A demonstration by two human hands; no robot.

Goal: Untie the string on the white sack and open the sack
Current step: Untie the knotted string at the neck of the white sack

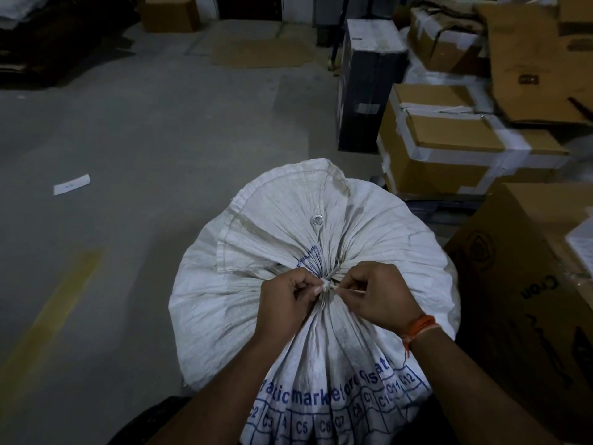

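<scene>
A full white woven sack (pixel 378 226) with blue print stands on the floor right in front of me. Its mouth is gathered into a bunch and bound by a pale string (pixel 330 277), knotted at the centre. My left hand (pixel 285 300) pinches the knot from the left with thumb and fingers. From the right, my right hand (pixel 378 297) pinches a string end close to the same knot; an orange thread band sits on its wrist. The loose flap of the sack's mouth, with a metal eyelet (pixel 317 219), fans out beyond the knot.
Taped cardboard boxes (pixel 449 149) are stacked at the right, with a large brown box (pixel 526 284) close beside the sack and a dark box (pixel 365 88) behind. Grey concrete floor (pixel 144 139) spreads to the left, with a yellow line (pixel 54 316) and a paper scrap (pixel 71 184).
</scene>
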